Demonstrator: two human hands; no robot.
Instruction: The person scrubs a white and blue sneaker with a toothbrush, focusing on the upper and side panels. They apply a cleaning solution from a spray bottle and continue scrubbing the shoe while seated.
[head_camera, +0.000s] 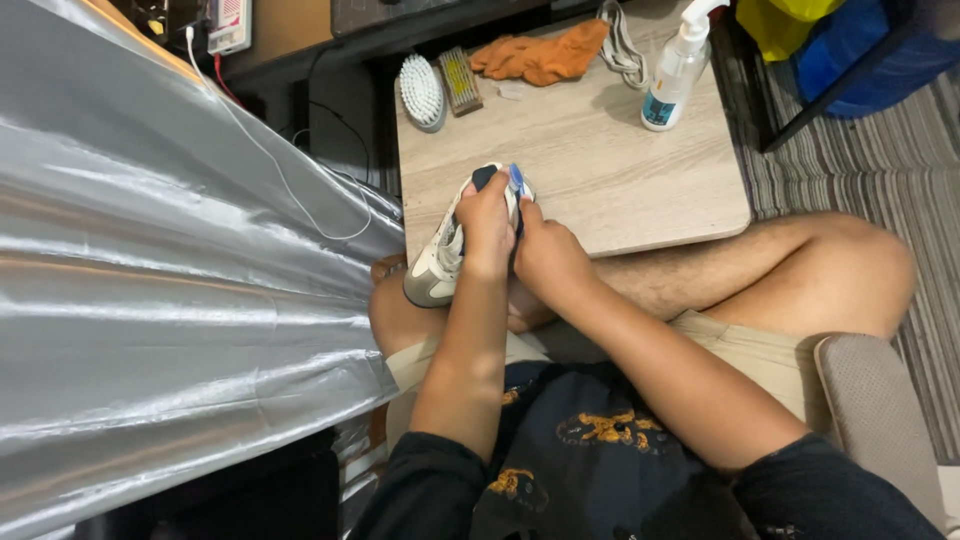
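A white and beige sneaker (437, 262) with a dark collar rests on its side at the near left edge of a small wooden table (600, 170). My left hand (487, 222) is wrapped over the shoe's top and grips it. My right hand (545, 252) presses against the shoe's heel side, fingers closed around a small blue and white object (517, 180) whose kind I cannot make out. Both forearms reach forward from my lap.
On the table's far side lie a white brush (421, 92), a small wooden brush (460, 80), an orange cloth (543, 55), white laces (622, 45) and a spray bottle (675, 68). Silver sheeting (170, 280) fills the left. My crossed legs (780, 270) sit under the table.
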